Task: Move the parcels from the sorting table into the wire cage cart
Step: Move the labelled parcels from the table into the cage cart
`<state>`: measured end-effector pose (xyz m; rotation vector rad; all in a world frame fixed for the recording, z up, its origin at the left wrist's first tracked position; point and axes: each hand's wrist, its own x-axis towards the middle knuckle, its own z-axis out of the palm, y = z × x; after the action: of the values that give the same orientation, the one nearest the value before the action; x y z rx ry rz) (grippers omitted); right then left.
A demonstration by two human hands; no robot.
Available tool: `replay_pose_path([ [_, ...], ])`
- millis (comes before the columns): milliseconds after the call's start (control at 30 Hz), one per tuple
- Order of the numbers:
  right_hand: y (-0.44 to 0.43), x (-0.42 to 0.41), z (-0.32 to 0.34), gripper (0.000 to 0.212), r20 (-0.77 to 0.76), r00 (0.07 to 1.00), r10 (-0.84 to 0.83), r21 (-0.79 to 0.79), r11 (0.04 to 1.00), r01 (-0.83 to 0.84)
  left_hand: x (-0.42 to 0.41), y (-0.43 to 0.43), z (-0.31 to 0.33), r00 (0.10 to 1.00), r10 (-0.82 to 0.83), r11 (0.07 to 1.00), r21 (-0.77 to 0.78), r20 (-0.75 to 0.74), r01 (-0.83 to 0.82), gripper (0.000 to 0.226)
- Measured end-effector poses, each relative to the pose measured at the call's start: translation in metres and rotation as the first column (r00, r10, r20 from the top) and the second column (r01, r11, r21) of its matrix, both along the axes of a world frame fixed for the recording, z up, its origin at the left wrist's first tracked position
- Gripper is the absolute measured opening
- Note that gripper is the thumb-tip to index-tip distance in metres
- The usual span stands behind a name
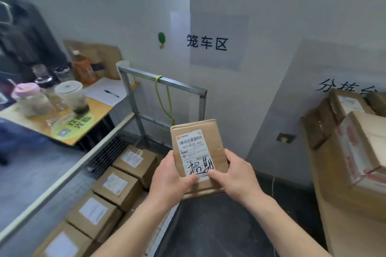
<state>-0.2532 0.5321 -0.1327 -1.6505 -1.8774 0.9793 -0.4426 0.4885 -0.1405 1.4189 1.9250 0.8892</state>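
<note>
A small cardboard parcel (199, 150) is held upright in the air at the middle of the view, with its shipping label and handwritten black characters turned toward the camera. It is grasped by both hands. The left hand (170, 180) is curled round the lower left edge with its thumb pressed on the label. The right hand (237, 175) is curled round the lower right edge, its thumb laid on the label too.

The wire cage cart (163, 81) is seen from 12 to 7 o'clock of the parcel, and the parcel is held close to its right-hand edge. Inside the cart, at 8 o'clock, a row of labelled boxes (117, 186) is laid on the floor of the cage. A yellow cord (165, 100) is looped over the cart's top rail at 12 o'clock.

At 3 o'clock, stacked parcels (359, 137) are piled on the brown sorting desk (338, 210). At 10 o'clock, a side desk (96, 110) is loaded with lidded cups (72, 98), an orange bottle (82, 69) and a paper sheet with a pen (111, 93).
</note>
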Motion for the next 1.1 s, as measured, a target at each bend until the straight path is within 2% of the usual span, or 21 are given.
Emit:
replay_pose_path([
  [267,0.064,-0.006,-0.009,0.041,0.049,0.968,0.245,-0.014,0.970,-0.245,0.015,0.019,-0.010,0.964,0.261,0.965,-0.043,0.049,-0.259,0.060],
  [467,0.090,-0.028,-0.020,0.038,0.057,0.936,0.348,-0.042,0.937,-0.346,0.009,0.022,-0.017,0.912,0.403,0.915,-0.076,0.081,-0.397,0.064],
  [600,0.107,-0.054,-0.031,0.037,0.076,0.912,0.404,-0.073,0.914,-0.399,-0.008,0.029,-0.027,0.882,0.463,0.884,-0.126,0.093,-0.451,0.068],
  [900,0.166,-0.127,-0.060,0.037,0.158,0.861,0.483,-0.131,0.875,-0.467,-0.065,0.081,-0.064,0.822,0.551,0.828,-0.218,0.141,-0.517,0.060],
  [1100,0.204,-0.186,-0.079,0.046,0.091,0.857,0.508,-0.227,0.848,-0.479,-0.118,0.118,-0.088,0.783,0.584,0.801,-0.304,0.212,-0.515,0.064],
])
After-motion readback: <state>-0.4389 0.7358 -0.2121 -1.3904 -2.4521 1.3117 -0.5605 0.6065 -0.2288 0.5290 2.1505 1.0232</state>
